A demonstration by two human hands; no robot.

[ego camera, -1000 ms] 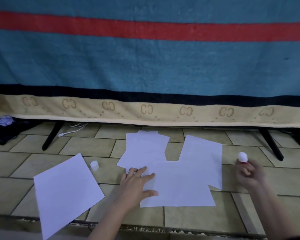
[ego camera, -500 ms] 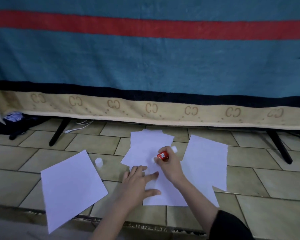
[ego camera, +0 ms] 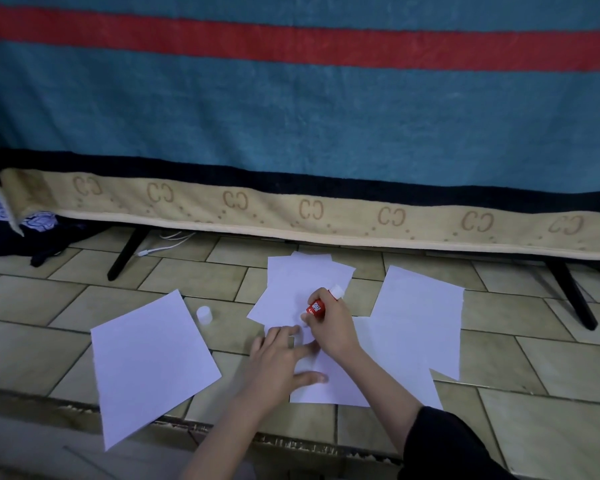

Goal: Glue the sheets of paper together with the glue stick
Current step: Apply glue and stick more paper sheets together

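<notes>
On the tiled floor (ego camera: 66,344), farthest left, we saw a loose sheet (ego camera: 151,365) lying alone, with the white cap (ego camera: 204,314) standing just beside its upper right corner. Next came our left hand (ego camera: 277,362), open and pressed flat with fingers spread on the overlapping sheets (ego camera: 395,341). Our right hand (ego camera: 333,323) was closed around the red glue stick (ego camera: 316,308), tilted, its lower end down on the paper. Behind everything hung a striped blanket (ego camera: 291,133).

We noted a repeated "CC" monogram along the tan border (ego camera: 312,216) of the blanket (ego camera: 291,126). The glue stick (ego camera: 316,308) bore white lettering on its red label, too small and blurred to read.
</notes>
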